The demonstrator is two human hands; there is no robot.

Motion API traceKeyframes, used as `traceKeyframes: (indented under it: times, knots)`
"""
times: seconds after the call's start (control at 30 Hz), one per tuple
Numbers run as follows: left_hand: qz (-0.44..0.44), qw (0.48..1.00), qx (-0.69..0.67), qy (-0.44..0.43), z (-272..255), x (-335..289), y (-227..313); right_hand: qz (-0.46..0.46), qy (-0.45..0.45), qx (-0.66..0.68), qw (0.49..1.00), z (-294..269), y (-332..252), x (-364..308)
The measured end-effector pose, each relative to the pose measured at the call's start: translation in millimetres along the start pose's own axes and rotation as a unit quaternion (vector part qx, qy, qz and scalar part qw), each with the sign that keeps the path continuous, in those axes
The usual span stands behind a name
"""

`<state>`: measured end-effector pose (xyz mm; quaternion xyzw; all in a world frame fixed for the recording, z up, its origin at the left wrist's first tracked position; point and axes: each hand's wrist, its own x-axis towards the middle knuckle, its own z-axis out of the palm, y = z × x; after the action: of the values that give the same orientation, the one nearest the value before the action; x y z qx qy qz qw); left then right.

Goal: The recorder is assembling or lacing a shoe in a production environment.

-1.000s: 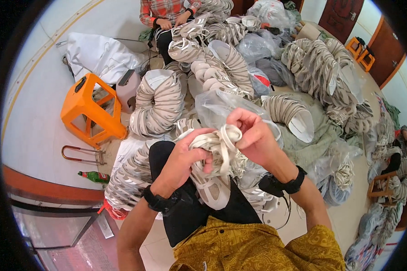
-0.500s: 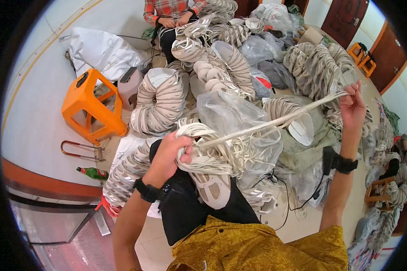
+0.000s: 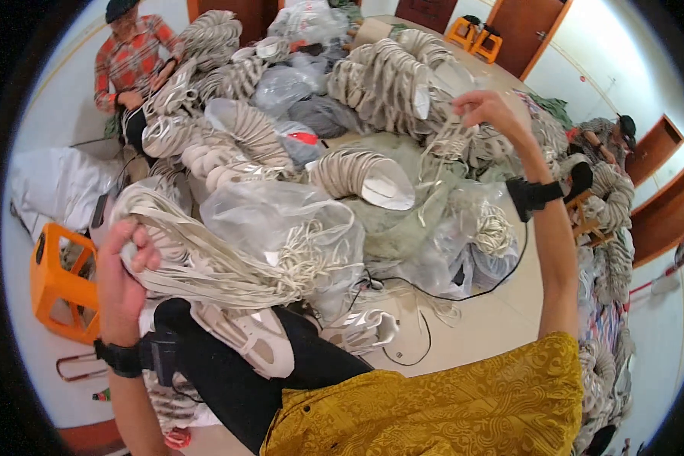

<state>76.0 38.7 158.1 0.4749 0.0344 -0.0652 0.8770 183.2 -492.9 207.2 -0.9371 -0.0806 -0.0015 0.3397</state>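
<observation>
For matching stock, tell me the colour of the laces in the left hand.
Cream laces, clearest in the head view.

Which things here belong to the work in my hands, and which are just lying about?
Apparently in the work:
off-white shoelaces, bunched in your left hand
beige shoe upper on your thigh
probably the nested uppers beyond

Apparently just lying about:
orange plastic stool at left
white sheeting beyond it

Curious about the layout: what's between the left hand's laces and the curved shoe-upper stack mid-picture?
The head view shows a clear plastic bag between the laces and stack.
</observation>
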Motion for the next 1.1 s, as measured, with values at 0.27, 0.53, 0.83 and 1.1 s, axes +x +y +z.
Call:
traceKeyframes:
  times: [0.27,0.53,0.83,1.1]
  knots:
    - [0.073,0.989,0.116,-0.048,59,17,25,-0.159,0.016,0.264,0.951,38,-83,6]
    - [-0.061,0.977,0.128,-0.157,76,31,-4,-0.323,-0.035,0.293,0.899,112,-201,19]
    - [-0.047,0.976,0.177,-0.120,49,18,5,-0.270,-0.075,0.293,0.914,114,-170,23]
    - [-0.088,0.938,0.242,-0.234,105,18,17,-0.291,-0.102,0.259,0.915,148,-147,12]
